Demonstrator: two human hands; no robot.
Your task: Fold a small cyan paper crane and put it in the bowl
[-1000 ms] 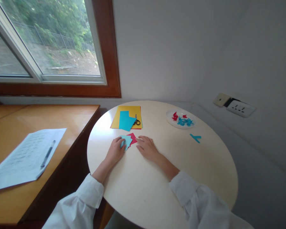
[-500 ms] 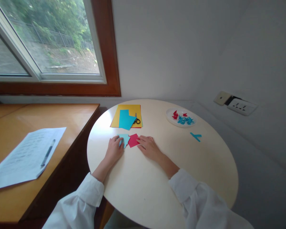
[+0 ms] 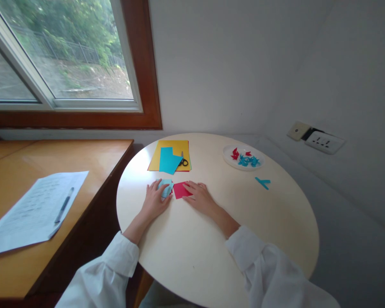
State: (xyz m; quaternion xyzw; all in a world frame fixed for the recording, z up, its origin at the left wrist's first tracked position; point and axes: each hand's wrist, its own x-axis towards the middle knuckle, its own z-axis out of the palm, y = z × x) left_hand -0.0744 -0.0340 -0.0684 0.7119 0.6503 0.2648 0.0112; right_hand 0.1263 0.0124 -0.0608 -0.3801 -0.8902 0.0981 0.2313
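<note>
Near the far left of the round table, my left hand rests with its fingers spread over light blue paper pieces. A bit of red shows at the right edge of that paper. Just to the right, a red paper piece lies flat on the table. My right hand has its fingers stretched out and apart, with the fingertips on the red paper's right side. The fingers hide part of both papers.
Behind my hands lie yellow sheets, a blue paper and scissors. A clear plate holds small red and blue folded shapes. Blue strips lie to its front right. The left desk bears written sheets and a pen.
The red paper has turned so its edges lie squarer to me, and my right fingers reach further over it. My left fingers have spread wider and moved slightly right over the light blue paper.
</note>
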